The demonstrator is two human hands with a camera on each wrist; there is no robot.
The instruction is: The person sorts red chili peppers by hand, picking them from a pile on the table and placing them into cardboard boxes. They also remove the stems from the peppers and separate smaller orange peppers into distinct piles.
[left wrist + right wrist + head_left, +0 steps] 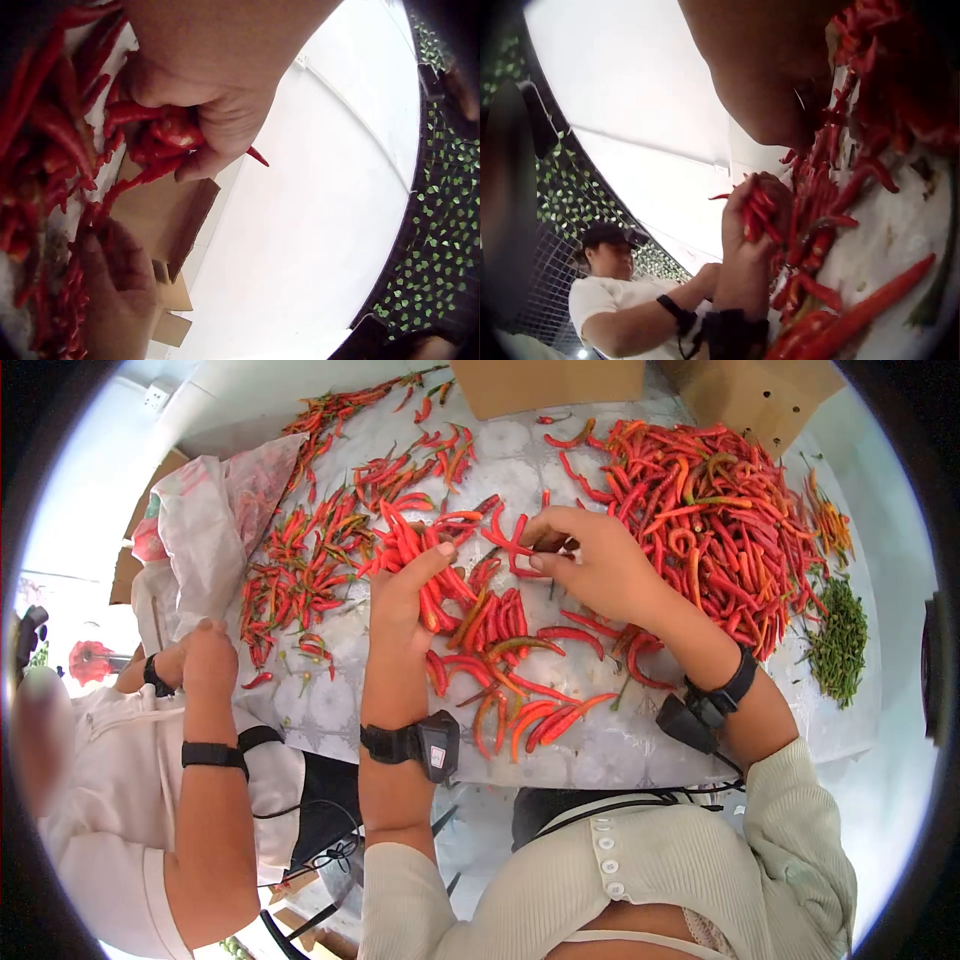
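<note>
My left hand (405, 595) grips a bunch of red chili peppers (402, 542), its thumb lying over them; the bunch also shows in the left wrist view, red chilies (169, 135) sticking out past the thumb. Just to the right, my right hand (600, 565) pinches a red chili (508, 542) between thumb and fingers, close by the bunch. Below both hands, loose red chilies (500, 622) lie on the patterned table cover (610, 760), a few of them brownish green.
A big heap of red chilies (700, 530) lies at the right, beside a pile of green chilies (838, 645). Smaller chilies (300, 575) spread at the left. Cardboard boxes (545, 385) stand at the back. Another person's hand (210, 650) is by a whitish bag (205, 510).
</note>
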